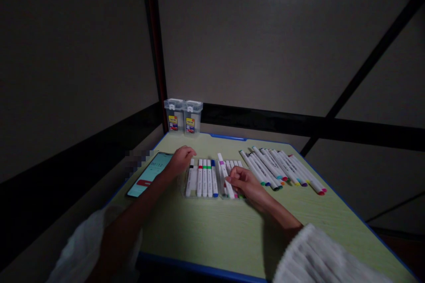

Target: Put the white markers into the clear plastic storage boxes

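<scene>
My right hand (244, 182) pinches a white marker with a pink band (223, 167), its tip angled up and away over a clear tray (186, 193) of markers. In the tray lie several white markers (203, 177) with black, red, green and blue bands, side by side. My left hand (180, 160) rests curled on the tray's far left corner, fingers bent down against it. A loose row of several more white markers (282, 169) with coloured caps lies on the table to the right of my right hand.
The pale green table (212, 230) has a blue rim. A phone (149, 174) with a lit screen lies at the left edge. Two clear plastic boxes (183, 116) with labels stand at the back corner against the wall.
</scene>
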A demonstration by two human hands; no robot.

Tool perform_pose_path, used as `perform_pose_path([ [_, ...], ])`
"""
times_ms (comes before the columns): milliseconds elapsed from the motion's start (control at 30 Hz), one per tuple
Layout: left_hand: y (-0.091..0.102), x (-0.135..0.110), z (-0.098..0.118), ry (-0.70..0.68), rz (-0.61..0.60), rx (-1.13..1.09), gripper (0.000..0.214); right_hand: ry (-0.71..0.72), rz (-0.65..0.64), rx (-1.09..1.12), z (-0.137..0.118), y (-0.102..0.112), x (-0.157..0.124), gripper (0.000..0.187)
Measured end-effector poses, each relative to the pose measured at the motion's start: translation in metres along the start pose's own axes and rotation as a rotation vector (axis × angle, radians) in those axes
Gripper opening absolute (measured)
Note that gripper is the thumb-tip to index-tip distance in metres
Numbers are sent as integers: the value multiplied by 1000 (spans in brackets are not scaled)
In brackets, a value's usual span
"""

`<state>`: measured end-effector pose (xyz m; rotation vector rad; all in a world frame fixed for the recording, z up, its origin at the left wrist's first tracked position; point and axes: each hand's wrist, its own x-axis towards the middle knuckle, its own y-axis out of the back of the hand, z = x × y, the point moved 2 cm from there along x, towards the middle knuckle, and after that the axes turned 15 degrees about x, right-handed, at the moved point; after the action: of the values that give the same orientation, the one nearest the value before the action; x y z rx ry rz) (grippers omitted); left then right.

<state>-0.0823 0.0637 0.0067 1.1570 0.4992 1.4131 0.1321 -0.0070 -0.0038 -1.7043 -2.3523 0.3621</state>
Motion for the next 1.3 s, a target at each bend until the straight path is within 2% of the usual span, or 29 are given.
perform_pose_path([
  [133,-4,0,-15,-11,-25,111,27,-9,21,33,0,0,1,35],
  [300,-12,0,-19,-25,-65,185,30,-7,30,43,2,0,1,35],
  [867,-11,-1,-13,-55,-102,283,28,0,18,9,3,1,1,35],
  [1100,-9,-5,-5,-97,-79,316,32,7,14,14,2,-1,0,35],
  [1300,-15,-4,-8,-113,-44,301,25,10,12,21,3,-1,1,36],
])
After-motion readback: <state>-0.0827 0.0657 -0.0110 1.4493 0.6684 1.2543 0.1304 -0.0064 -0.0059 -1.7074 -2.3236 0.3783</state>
